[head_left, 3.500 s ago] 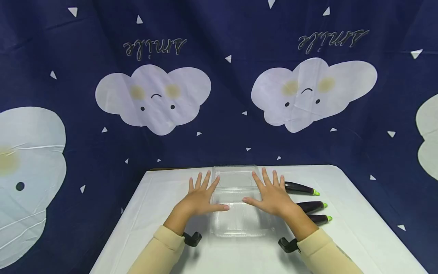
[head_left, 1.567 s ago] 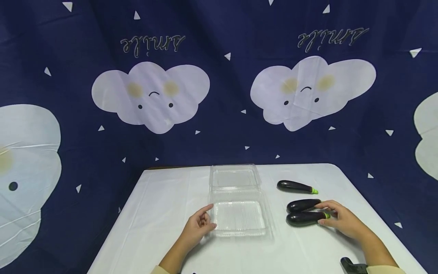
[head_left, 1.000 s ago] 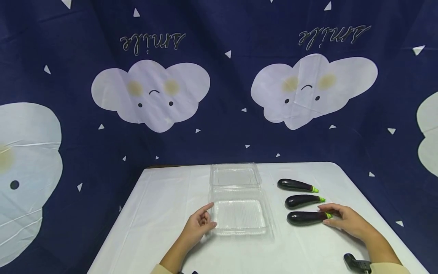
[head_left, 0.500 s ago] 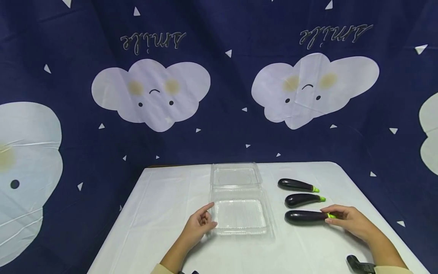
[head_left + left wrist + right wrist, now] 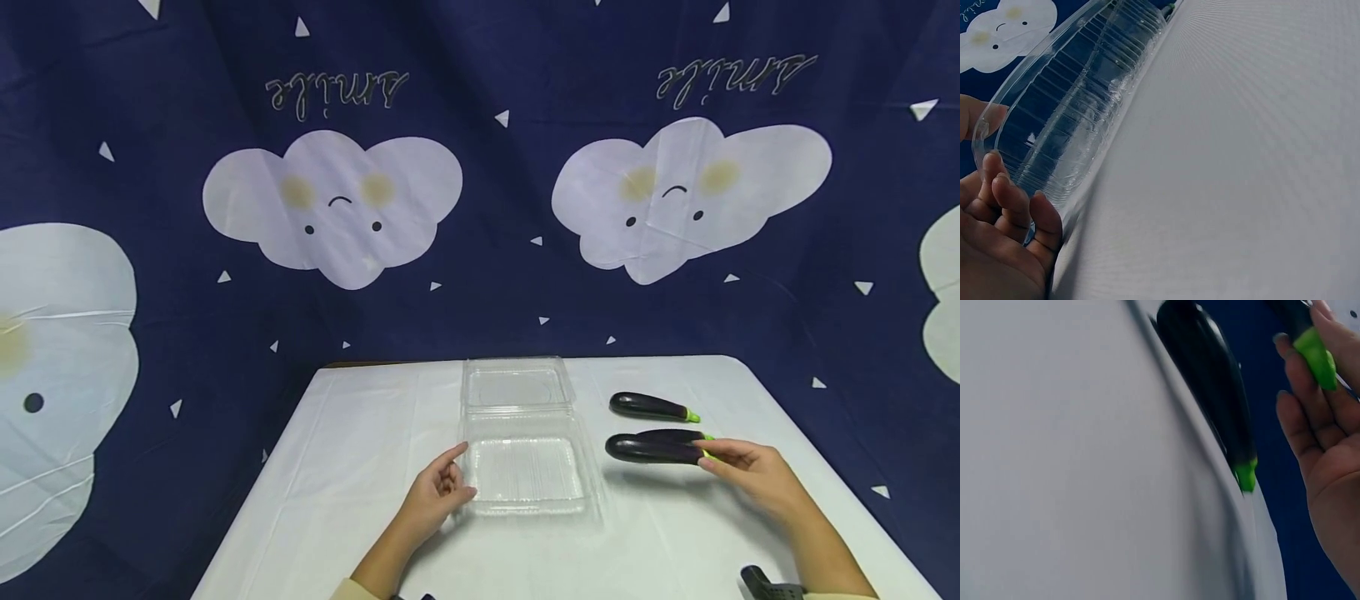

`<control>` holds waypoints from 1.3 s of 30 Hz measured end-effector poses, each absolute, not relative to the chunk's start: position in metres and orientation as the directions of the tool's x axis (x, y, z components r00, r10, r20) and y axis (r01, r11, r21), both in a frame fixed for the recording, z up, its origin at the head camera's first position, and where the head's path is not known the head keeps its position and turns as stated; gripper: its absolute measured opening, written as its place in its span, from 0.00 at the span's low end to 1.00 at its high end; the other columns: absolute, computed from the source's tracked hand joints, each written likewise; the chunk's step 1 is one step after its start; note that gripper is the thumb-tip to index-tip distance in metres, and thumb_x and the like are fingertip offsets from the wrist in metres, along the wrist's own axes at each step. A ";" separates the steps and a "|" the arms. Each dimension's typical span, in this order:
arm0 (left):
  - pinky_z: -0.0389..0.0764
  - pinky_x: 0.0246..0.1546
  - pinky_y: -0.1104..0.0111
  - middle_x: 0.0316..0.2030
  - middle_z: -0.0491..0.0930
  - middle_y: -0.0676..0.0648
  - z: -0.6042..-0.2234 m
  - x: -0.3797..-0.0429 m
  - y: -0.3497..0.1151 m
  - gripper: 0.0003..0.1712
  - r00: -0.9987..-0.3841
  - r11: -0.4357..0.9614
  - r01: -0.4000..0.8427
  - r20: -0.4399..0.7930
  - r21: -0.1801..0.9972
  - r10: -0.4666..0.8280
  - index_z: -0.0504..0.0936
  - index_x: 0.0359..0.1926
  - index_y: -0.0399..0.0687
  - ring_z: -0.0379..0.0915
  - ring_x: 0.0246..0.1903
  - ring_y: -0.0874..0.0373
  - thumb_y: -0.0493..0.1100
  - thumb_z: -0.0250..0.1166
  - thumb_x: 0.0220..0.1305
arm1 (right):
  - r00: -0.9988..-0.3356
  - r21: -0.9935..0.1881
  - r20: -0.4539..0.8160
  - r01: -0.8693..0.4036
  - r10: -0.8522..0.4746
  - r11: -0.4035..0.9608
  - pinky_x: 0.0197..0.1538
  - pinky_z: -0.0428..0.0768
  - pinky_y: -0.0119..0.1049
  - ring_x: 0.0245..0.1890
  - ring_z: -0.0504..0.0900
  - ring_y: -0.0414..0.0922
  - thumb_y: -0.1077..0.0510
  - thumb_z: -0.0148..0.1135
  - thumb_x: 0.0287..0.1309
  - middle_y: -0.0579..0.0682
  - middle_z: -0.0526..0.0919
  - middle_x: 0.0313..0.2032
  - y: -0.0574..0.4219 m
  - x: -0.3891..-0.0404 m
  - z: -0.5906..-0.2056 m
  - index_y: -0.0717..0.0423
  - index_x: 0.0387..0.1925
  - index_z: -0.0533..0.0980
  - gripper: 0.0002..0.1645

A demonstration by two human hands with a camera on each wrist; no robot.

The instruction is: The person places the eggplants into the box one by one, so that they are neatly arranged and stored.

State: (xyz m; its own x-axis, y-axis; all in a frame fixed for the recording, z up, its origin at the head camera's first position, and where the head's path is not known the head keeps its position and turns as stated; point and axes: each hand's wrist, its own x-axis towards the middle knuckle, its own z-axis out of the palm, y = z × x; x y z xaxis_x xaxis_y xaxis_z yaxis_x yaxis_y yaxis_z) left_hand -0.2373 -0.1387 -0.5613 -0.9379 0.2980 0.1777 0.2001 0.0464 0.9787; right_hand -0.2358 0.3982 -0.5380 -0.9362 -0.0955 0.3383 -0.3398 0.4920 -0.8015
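Left hand (image 5: 431, 502): at 8 o'clock of the clear plastic clamshell container (image 5: 528, 507), thumb and index fingertips apart against its side, other fingers loosely bent. Right hand (image 5: 761, 477): well off at 3 o'clock, pinching the green stem end of the held eggplant (image 5: 648, 449), raised above the white-covered table (image 5: 337, 500). Second eggplant (image 5: 670, 435): just beyond, partly hidden. Third eggplant (image 5: 647, 406): container's 2 o'clock, stem toward 3. Lid (image 5: 517, 387): laid back at 12 o'clock. Navy cloud-print curtain (image 5: 495, 208): rearmost.
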 end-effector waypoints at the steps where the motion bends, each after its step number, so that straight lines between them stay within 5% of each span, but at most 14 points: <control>1: 0.70 0.29 0.76 0.34 0.74 0.46 -0.561 -0.237 -0.138 0.45 -0.938 0.046 0.197 0.175 0.979 0.298 0.62 0.77 0.31 0.67 0.29 0.62 0.29 0.72 0.62 | -0.937 -0.808 0.341 -0.335 -0.080 0.485 0.43 0.82 0.26 0.44 0.87 0.37 0.63 0.74 0.65 0.46 0.89 0.47 0.395 -0.236 -0.537 0.67 0.53 0.85 0.17; 7: 0.70 0.29 0.76 0.34 0.74 0.46 -0.561 -0.237 -0.138 0.48 -0.942 0.055 0.187 0.163 0.981 0.294 0.60 0.79 0.32 0.67 0.29 0.62 0.29 0.72 0.62 | -0.931 -0.832 0.361 -0.346 -0.050 0.433 0.41 0.83 0.28 0.41 0.87 0.37 0.65 0.73 0.65 0.52 0.90 0.44 0.375 -0.239 -0.530 0.70 0.54 0.84 0.18; 16: 0.70 0.28 0.76 0.34 0.74 0.46 -0.560 -0.238 -0.139 0.49 -0.932 0.046 0.213 0.188 0.976 0.309 0.59 0.79 0.32 0.67 0.28 0.62 0.29 0.73 0.61 | -0.937 -0.843 0.348 -0.325 -0.026 0.428 0.38 0.84 0.31 0.37 0.87 0.39 0.60 0.75 0.65 0.48 0.90 0.41 0.338 -0.251 -0.521 0.68 0.52 0.85 0.18; 32: 0.71 0.27 0.77 0.34 0.75 0.45 -0.562 -0.238 -0.138 0.51 -0.928 0.022 0.214 0.197 0.976 0.318 0.58 0.79 0.30 0.68 0.27 0.63 0.28 0.74 0.59 | -0.920 -0.860 0.353 -0.390 -0.168 0.329 0.36 0.84 0.32 0.36 0.86 0.40 0.62 0.76 0.61 0.57 0.89 0.43 0.273 -0.271 -0.519 0.66 0.48 0.87 0.15; 39: 0.71 0.27 0.77 0.34 0.75 0.44 -0.563 -0.239 -0.139 0.51 -0.924 -0.006 0.215 0.205 0.977 0.322 0.58 0.79 0.29 0.68 0.28 0.62 0.27 0.74 0.58 | -0.889 -0.805 0.398 -0.456 -0.226 0.379 0.37 0.82 0.34 0.37 0.84 0.41 0.59 0.78 0.61 0.47 0.90 0.41 0.250 -0.281 -0.520 0.59 0.48 0.89 0.14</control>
